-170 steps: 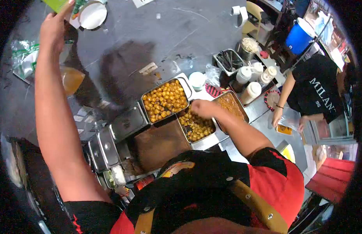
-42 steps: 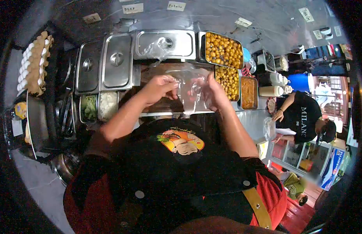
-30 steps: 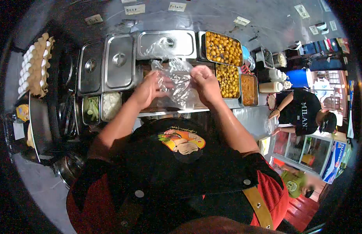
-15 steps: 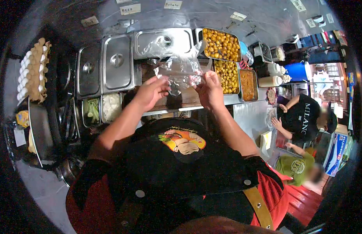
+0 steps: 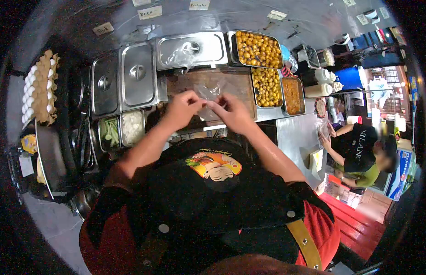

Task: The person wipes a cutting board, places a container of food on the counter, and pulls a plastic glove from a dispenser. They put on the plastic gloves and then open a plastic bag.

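Note:
A clear plastic bag is pinched between my two hands, over the brown wooden board. My left hand grips its near edge with thumb and fingers. Close beside it, my right hand pinches the same edge, the thumb pointing inward. The bag looks thin and crumpled, and I see nothing inside it. More clear plastic lies on the lidded steel pan behind the board.
Right of the board stand trays of small round yellow-brown potatoes and orange-brown sauce. Lidded pans, cut green vegetables and an egg tray are at left. Another person stands at far right.
My hands have drawn together and toward me, bringing the bag down over the board. Before, they held it stretched wide near the pan. The people at right have shifted.

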The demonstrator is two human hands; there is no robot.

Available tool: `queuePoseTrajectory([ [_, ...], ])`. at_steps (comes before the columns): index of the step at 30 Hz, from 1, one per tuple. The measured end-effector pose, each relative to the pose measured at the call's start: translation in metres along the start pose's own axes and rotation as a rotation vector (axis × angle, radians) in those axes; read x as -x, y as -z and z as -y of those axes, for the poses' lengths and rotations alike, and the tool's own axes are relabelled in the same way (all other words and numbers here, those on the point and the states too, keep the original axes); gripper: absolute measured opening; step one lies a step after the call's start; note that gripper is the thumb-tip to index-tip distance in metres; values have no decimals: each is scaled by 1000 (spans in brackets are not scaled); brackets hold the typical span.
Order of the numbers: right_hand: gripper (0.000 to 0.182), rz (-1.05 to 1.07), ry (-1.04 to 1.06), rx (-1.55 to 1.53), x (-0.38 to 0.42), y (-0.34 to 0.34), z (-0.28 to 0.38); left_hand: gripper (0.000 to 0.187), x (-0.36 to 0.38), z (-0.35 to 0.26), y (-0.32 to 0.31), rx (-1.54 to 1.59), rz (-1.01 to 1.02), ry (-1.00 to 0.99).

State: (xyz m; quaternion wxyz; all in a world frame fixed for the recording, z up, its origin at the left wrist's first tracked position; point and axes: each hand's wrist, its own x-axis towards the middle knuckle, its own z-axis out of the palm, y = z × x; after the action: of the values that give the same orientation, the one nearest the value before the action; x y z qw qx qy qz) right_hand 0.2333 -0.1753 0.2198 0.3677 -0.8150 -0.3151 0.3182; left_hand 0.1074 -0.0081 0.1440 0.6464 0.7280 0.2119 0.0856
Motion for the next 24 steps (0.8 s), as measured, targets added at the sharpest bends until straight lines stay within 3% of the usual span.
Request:
queuePoseTrajectory([
  [5,26,132,56,-271,-21,-14,-25,13,6,-15,2,-245,18,-126],
  [7,19,-93,143,-163,-25,-11,-39,13,9,-18,8,114,68,18],
  [8,17,-107,34,-75,-20,-1,-34,13,9,-16,9,116,69,18],
  [13,15,-162,92,70,-8,9,-12,13,9,-11,5,89,-104,12],
  [14,15,-258,363,115,-3,10,4,13,8,-13,3,88,-106,14],
  [15,19,-353,632,161,4,12,19,13,8,-15,0,37,-140,-105],
  [16,24,-241,656,97,14,13,34,13,8,-17,-3,-14,-172,-225],
  [17,24,-246,652,98,12,3,32,13,8,-22,-5,-13,-166,-226],
  [20,30,-144,305,-88,1,-25,17,11,9,-44,-9,-8,-233,-240],
  [24,40,29,193,42,-13,-33,-9,8,9,-49,-13,-85,-266,-401],
])
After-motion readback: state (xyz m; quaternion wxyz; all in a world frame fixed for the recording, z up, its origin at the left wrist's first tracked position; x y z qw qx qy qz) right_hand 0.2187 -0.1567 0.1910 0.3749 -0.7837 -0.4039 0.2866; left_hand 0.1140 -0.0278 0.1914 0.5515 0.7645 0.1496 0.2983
